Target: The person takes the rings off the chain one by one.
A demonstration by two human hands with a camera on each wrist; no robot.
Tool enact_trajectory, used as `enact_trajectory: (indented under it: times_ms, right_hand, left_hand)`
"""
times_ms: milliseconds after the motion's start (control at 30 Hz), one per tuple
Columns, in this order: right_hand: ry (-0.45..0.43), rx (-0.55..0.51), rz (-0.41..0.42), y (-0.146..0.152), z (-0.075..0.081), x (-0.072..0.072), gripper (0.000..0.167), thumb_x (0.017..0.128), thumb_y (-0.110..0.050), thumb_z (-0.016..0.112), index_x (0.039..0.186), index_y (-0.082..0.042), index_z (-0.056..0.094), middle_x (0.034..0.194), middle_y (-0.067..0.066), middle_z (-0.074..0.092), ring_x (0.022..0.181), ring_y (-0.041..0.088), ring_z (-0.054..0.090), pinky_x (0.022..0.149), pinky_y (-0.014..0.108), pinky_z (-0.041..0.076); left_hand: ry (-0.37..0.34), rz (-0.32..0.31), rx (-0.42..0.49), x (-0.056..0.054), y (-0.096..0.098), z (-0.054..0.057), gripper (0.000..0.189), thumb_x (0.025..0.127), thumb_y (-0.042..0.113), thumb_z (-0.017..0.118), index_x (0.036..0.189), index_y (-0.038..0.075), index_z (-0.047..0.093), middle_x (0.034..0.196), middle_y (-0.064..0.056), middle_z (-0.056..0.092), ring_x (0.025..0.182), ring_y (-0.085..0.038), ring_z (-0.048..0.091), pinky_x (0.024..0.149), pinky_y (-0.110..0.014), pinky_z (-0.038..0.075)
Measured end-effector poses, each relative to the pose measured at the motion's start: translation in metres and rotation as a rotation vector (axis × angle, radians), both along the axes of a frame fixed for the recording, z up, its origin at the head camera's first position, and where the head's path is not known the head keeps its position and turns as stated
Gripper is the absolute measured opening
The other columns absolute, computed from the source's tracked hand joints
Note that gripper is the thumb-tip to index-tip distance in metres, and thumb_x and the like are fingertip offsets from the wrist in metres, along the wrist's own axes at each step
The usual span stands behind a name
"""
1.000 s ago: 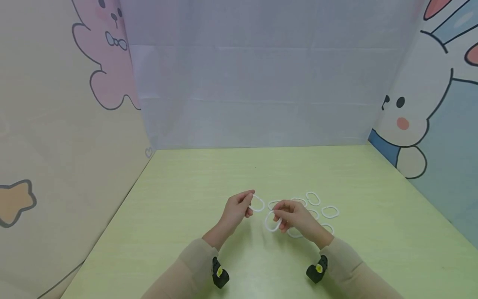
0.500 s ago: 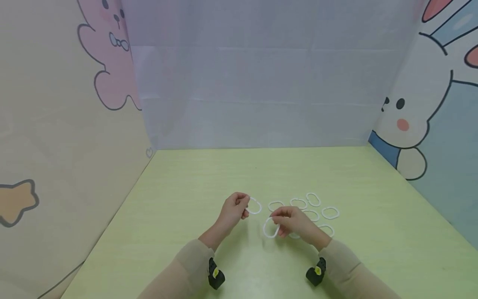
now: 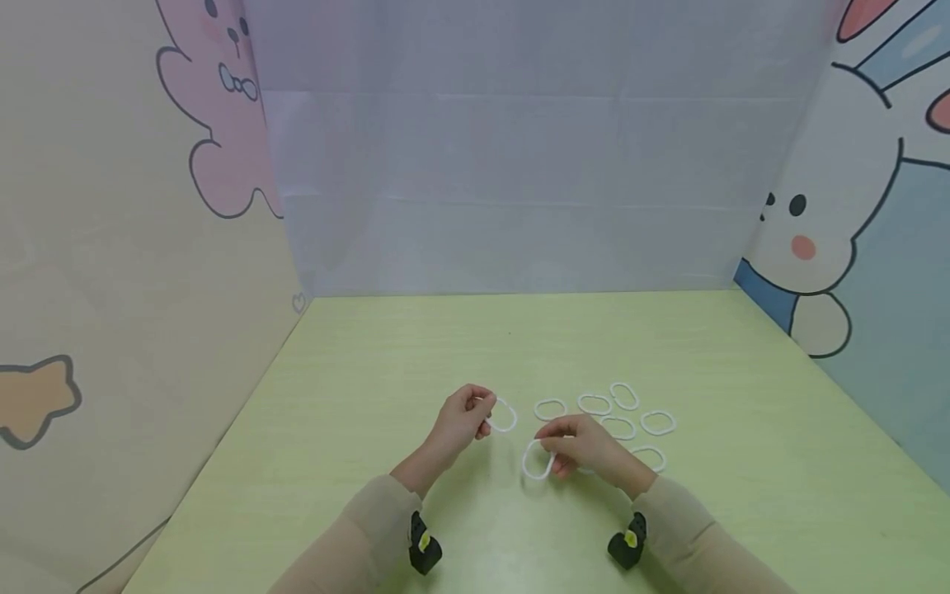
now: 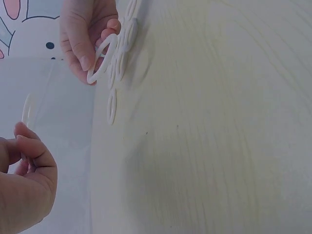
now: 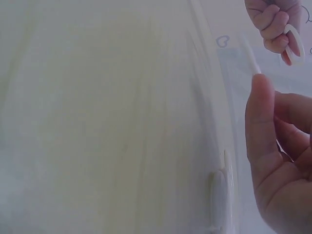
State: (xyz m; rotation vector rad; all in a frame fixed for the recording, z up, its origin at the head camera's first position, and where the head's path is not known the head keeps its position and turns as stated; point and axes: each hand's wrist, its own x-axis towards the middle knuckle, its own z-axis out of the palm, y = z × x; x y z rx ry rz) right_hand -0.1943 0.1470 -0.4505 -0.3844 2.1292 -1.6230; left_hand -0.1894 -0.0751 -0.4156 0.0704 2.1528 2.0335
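Two white oval rings are held above the table, one in each hand. My left hand point(image 3: 462, 415) pinches the left ring point(image 3: 506, 415) between thumb and fingers; it stands up from the fingertips in the left wrist view. To the right and a little nearer, my right hand point(image 3: 586, 445) pinches the other ring point(image 3: 536, 460) at its upper right side. The two rings are apart. Several more white rings point(image 3: 657, 423) lie flat on the table behind and right of the right hand, which partly covers one of them.
The light green table point(image 3: 416, 346) runs back to a pale cloth wall point(image 3: 505, 165). Cartoon-printed side walls point(image 3: 801, 165) flank it. Both wrists wear small black cameras point(image 3: 425, 544).
My left hand has lowered slightly and drawn left with its ring. My right hand has come a little nearer, uncovering more of the rings on the table. Both grips stay the same.
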Motion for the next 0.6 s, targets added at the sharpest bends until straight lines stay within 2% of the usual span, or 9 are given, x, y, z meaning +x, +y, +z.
enact_trajectory:
  times_ms: [100, 200, 400, 600]
  right_hand:
    - [0.0, -0.002, 0.004, 0.001, 0.0, 0.0, 0.018, 0.088, -0.004, 0.058, 0.1, 0.009, 0.06, 0.071, 0.009, 0.058, 0.054, 0.014, 0.058, 0.052, 0.029, 0.051]
    - [-0.001, -0.001, 0.001, 0.001, 0.0, 0.001, 0.016, 0.088, -0.003, 0.058, 0.099, 0.009, 0.059, 0.074, 0.012, 0.057, 0.054, 0.015, 0.057, 0.052, 0.028, 0.051]
    - [-0.009, 0.013, -0.011, 0.002, 0.001, 0.002, 0.013, 0.087, -0.002, 0.06, 0.096, 0.007, 0.059, 0.077, 0.013, 0.056, 0.054, 0.014, 0.056, 0.051, 0.026, 0.05]
    - [0.004, 0.033, 0.008, 0.003, 0.002, 0.002, 0.012, 0.086, -0.002, 0.061, 0.095, 0.007, 0.059, 0.077, 0.012, 0.057, 0.054, 0.014, 0.056, 0.05, 0.027, 0.049]
  left_hand:
    - [-0.004, -0.009, -0.015, -0.008, -0.001, -0.013, 0.021, 0.096, 0.013, 0.051, 0.108, -0.004, 0.053, 0.078, -0.009, 0.052, 0.055, -0.011, 0.049, 0.053, -0.022, 0.042]
    - [0.006, -0.018, -0.051, -0.01, -0.002, -0.018, 0.02, 0.095, 0.015, 0.053, 0.107, -0.001, 0.055, 0.079, -0.013, 0.053, 0.053, -0.011, 0.05, 0.052, -0.022, 0.043]
    - [0.009, -0.032, -0.11, -0.01, -0.003, -0.018, 0.016, 0.094, 0.013, 0.054, 0.103, 0.0, 0.056, 0.082, -0.021, 0.055, 0.052, -0.011, 0.05, 0.051, -0.021, 0.043]
    - [-0.007, -0.047, -0.125, -0.01, -0.004, -0.018, 0.015, 0.094, 0.012, 0.054, 0.103, 0.0, 0.057, 0.082, -0.021, 0.056, 0.052, -0.011, 0.05, 0.051, -0.021, 0.043]
